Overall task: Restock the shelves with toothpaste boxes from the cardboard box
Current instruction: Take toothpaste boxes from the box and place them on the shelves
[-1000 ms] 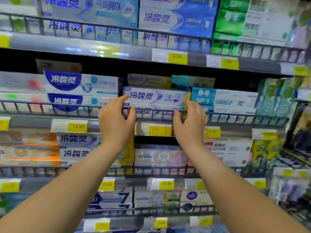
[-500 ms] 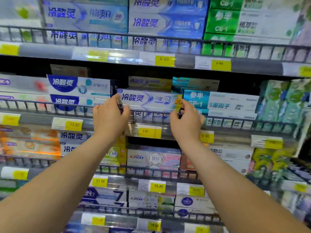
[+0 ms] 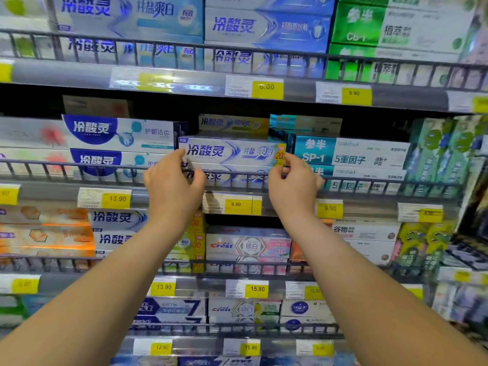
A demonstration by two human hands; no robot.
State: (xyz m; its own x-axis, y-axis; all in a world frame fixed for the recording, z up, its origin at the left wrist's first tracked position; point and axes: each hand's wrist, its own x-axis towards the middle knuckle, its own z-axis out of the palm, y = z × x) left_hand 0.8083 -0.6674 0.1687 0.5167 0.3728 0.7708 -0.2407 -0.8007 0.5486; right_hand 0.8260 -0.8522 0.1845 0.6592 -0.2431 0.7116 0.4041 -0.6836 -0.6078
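as the left hand (image 3: 173, 186) and right hand (image 3: 293, 184) pinch its ends, 冷酸灵 toothpaste box (image 3: 232, 151), 9.90 tag (image 3: 236, 204) beneath

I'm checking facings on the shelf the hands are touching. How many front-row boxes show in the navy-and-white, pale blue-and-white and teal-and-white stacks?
Navy-and-white cardboard toothpaste boxes: 2
Pale blue-and-white cardboard toothpaste boxes: 2, the top one held at its ends by the left hand and right hand
Teal-and-white cardboard SP-1 toothpaste boxes: 2
Total: 6
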